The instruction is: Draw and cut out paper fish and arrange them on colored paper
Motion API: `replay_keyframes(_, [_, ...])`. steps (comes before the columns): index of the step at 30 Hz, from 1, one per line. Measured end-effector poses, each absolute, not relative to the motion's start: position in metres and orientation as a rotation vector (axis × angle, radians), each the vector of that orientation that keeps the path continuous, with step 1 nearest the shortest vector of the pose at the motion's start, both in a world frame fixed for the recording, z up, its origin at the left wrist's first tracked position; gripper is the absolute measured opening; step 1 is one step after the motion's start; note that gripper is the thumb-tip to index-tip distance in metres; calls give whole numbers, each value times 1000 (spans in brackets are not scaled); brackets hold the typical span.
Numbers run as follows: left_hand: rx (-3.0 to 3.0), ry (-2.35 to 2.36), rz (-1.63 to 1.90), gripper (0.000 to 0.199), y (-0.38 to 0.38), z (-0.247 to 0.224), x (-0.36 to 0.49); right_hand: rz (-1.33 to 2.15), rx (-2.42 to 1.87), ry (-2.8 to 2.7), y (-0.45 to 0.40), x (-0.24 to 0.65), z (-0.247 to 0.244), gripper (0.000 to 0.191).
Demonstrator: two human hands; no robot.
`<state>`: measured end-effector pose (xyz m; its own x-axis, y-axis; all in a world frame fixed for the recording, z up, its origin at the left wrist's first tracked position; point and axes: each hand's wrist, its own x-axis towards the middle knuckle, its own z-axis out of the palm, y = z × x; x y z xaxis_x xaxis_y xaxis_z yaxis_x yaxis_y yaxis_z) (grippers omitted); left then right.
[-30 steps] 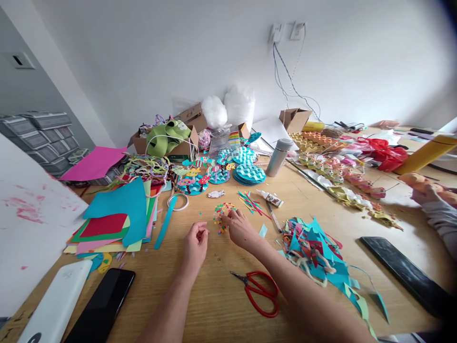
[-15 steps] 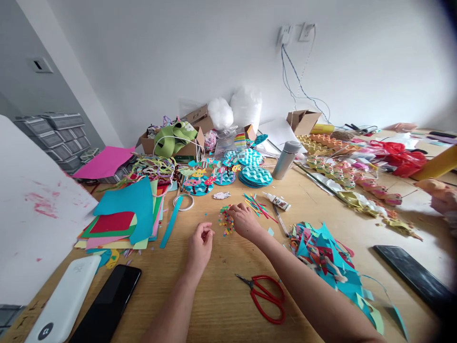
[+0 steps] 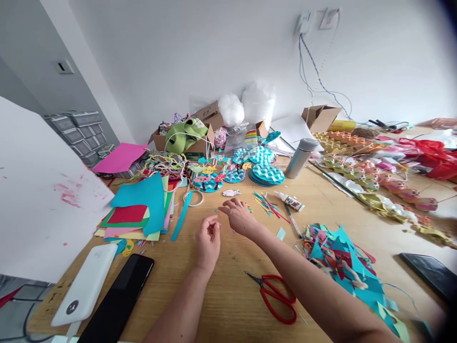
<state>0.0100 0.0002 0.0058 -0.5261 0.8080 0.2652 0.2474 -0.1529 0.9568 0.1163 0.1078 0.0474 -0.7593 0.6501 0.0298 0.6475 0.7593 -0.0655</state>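
My left hand (image 3: 208, 244) rests over the table with its fingers curled in. Whatever may be inside those fingers is hidden. Just to its right, my right hand (image 3: 238, 218) reaches across with its fingers stretched out, palm down. Beneath it lie small coloured paper dots (image 3: 249, 208), mostly covered by the hand. A fish-shaped paper cutout (image 3: 231, 193) lies beyond the fingertips. Thin coloured paper strips (image 3: 267, 204) and a white glue bottle (image 3: 291, 201) are to the right of the dots. Red-handled scissors (image 3: 274, 295) lie near my right forearm.
Stacked coloured paper (image 3: 128, 214), a white power bank (image 3: 85, 286) and a black phone (image 3: 119, 295) occupy the left. Paper scraps (image 3: 339, 257) heap on the right. Behind are decorated blue discs (image 3: 266, 175) and a grey flask (image 3: 302, 158).
My right hand has slid left over the paper dots, covering most of them, and its fingers have straightened. My left hand stays curled. The view has turned slightly left.
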Motion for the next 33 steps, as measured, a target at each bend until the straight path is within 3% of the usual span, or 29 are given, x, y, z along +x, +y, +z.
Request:
replay_keyframes(10, [879,1647,2079,34,-1,19,2,121,-1062,-2933,110,93,41,46])
replay_keyframes(26, [834,1619,2051,32,1,16,2,35,-1072,-2913,80,136,42,35])
replay_keyframes(33, [893,1628,1940,30,1,14,3,51,-1204,-2729,85,135,43,18])
